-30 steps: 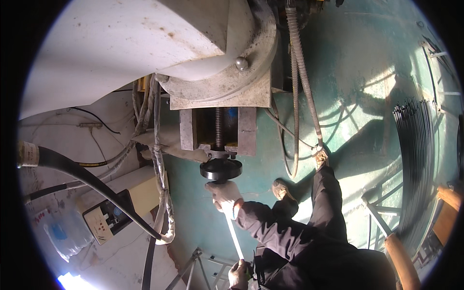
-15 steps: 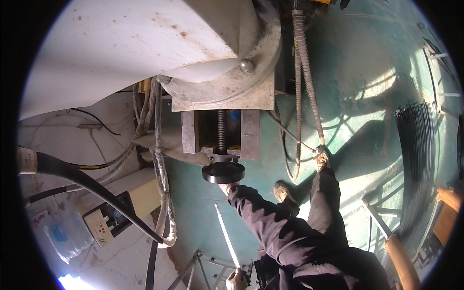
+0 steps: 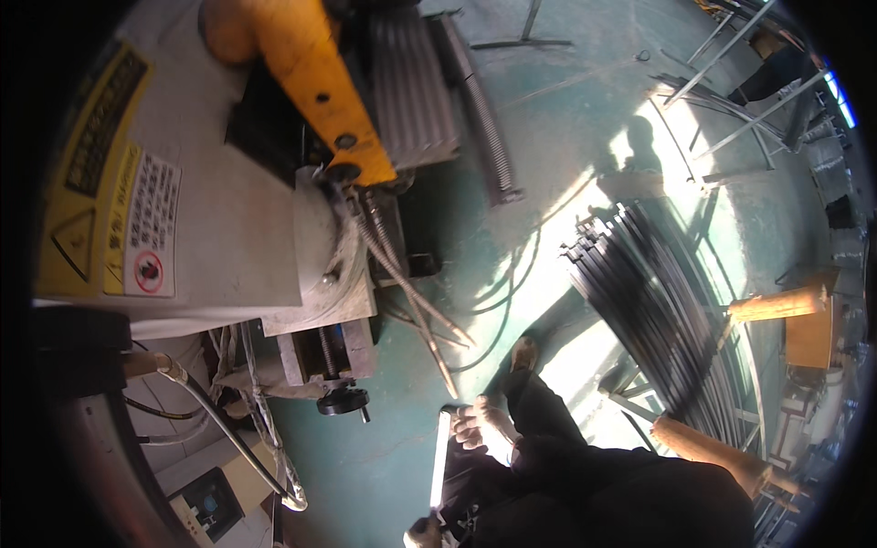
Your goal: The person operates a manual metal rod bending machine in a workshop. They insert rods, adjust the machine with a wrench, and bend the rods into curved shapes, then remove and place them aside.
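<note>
You are gripping the pale metal bar [image 3: 439, 466] at lower centre: right hand [image 3: 484, 427] closed over its top, left hand [image 3: 423, 532] clasping its bottom. Keep it level.

Metalworking shop, green painted floor.
Heavy grey machine [image 3: 228, 183] with yellow arm [image 3: 320, 82] up-left of the hands; bundle of dark metal rods [image 3: 658, 301] on stands to their right.
</note>
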